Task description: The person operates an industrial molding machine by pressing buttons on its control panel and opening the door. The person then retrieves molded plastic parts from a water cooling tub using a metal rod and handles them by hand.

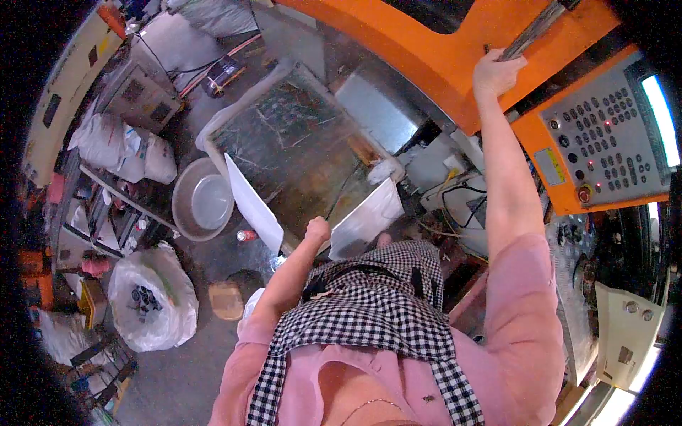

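Note:
My right hand (496, 75) is raised and wrapped around a long, worn grey handle (531, 33) on the orange machine door (426, 35). My left hand (319, 228) is low in front of my checked apron (376, 298), its fingers closed. A thin dark line runs up from that fist, but I cannot make out what is in it. Beyond the left hand is a large tray-like table (284, 135) with a dark, scuffed surface. White panels stand at its near edge, one on the left (252, 206) and one on the right (369, 219).
A control panel (597, 135) with buttons and a lit screen is at the right. On the left are a round basin (182, 213), a red can (246, 236), a plastic-lined bag (153, 319) holding small dark parts, and white sacks (121, 145). A stool-like block (226, 300) sits on the floor.

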Demonstrator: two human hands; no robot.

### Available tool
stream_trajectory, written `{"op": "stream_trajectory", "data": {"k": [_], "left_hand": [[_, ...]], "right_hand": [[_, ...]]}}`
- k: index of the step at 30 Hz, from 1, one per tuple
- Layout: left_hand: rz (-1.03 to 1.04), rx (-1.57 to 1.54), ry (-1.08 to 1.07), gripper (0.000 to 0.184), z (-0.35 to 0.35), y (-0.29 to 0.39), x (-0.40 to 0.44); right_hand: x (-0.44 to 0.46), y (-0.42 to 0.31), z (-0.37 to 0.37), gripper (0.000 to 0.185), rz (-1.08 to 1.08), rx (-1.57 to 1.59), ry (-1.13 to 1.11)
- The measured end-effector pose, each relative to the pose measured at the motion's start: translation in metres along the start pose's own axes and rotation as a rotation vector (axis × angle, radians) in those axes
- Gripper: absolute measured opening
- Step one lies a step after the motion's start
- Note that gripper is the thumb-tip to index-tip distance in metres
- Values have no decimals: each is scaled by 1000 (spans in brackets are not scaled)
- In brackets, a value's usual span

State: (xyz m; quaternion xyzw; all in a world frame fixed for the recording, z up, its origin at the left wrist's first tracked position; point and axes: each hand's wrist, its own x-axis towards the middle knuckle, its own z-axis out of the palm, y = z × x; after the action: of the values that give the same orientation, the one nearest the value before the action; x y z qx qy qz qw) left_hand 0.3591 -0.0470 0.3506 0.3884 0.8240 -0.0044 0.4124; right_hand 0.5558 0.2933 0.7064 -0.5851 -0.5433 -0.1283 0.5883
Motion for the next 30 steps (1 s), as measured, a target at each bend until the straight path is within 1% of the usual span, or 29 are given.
{"op": "stream_trajectory", "data": {"k": [1, 4, 8, 10, 13, 15, 16, 18, 19, 22, 24, 26, 28, 30], "left_hand": [[-37, -37, 1, 24, -9, 9, -9], [-19, -19, -38, 24, -16, 22, -14], [30, -22, -13, 24, 0, 27, 11], [171, 149, -37, 23, 7, 27, 20], [130, 85, 13, 23, 9, 28, 17], [95, 55, 17, 23, -13, 26, -16], [63, 23, 17, 23, -22, 22, -29], [62, -5, 93, 25, -16, -8, -31], [62, -7, 97, 25, -14, -23, -33], [55, 60, 146, 26, -1, -50, -46], [113, -282, 208, 27, -1, -52, -45], [72, -268, 168, 24, 11, -45, -29], [50, -507, 116, 22, 23, -38, -17], [58, -508, 129, 23, 30, -33, -9]], "right_hand": [[-1, 0, 1, 32, 9, -4, 14], [-2, -4, -1, 32, 9, -3, 22], [-2, -3, 0, 32, 32, -25, 1], [-1, -4, 0, 31, 16, -10, 13], [-1, -3, -1, 31, 11, 9, 5], [-2, -3, -2, 31, 20, 18, -7], [-2, -4, -1, 31, 28, 18, -14], [0, -6, 0, 31, 31, 27, -19], [-1, -5, 1, 32, 21, 36, -6], [-2, -6, -1, 31, 6, 25, -18], [-5, -3, -2, 31, 5, 8, -28], [-1, 3, 2, 31, -63, 34, -1], [0, 11, 10, 31, -94, 34, 45], [2, 6, 9, 31, -131, 32, 92]]}}
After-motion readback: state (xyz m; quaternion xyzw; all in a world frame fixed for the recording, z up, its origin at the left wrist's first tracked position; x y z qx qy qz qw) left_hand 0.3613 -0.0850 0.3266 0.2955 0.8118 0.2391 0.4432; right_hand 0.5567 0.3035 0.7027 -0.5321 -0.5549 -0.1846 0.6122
